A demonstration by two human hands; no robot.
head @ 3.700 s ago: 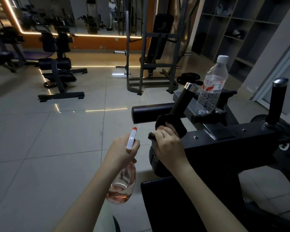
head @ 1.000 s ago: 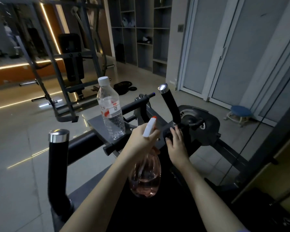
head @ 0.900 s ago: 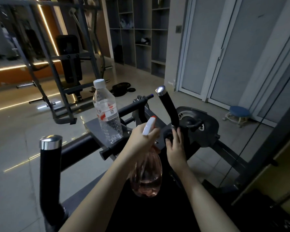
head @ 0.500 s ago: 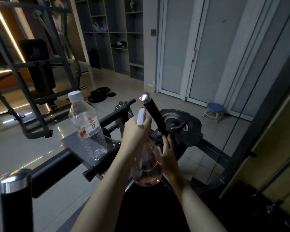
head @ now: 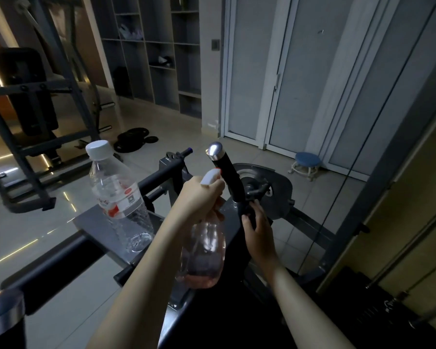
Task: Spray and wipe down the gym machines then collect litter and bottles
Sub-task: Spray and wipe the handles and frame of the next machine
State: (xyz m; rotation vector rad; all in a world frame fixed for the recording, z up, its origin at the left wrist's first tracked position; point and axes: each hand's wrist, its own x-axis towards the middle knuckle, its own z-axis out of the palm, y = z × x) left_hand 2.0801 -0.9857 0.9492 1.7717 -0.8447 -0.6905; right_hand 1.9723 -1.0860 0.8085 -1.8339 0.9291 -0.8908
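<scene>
Moved since earlier: right hand (head: 258, 230) has left the handle (head: 3, 313) it was wiping a few seconds ago, now at the lower left corner of the view. It sits at the foot of the other upright handle (head: 228, 175), on the far side of the water bottle (head: 118, 197). The spray bottle (head: 204, 250), then hanging low, is raised. Over the last half second both hands have barely shifted.
Spray bottle: hangs upright from the left hand (head: 202, 197), its clear body with a little pink liquid below the fist. Its white nozzle (head: 210, 176) sticks out above the knuckles, just beside the upright handle's black shaft.
Left fingers (head: 219, 215): curled tight round the spray bottle's neck; the trigger is hidden.
Right fingers (head: 256, 210): curled round the foot of the upright handle, right of the spray bottle's body. Something dark lies under them; whether it is a cloth cannot be told.
Water bottle: stands upright, white cap on, on the grey plate (head: 86, 220) of the gym machine (head: 275, 195), toward the plate's right edge and left of both hands, touched by neither.
Upright handle: black and chrome-capped, leaning left from its foot.
Room: blue stool (head: 307, 162) by the pale doors (head: 300, 71); weight plates (head: 134, 139) on the tiled floor before open shelving (head: 151, 46).
</scene>
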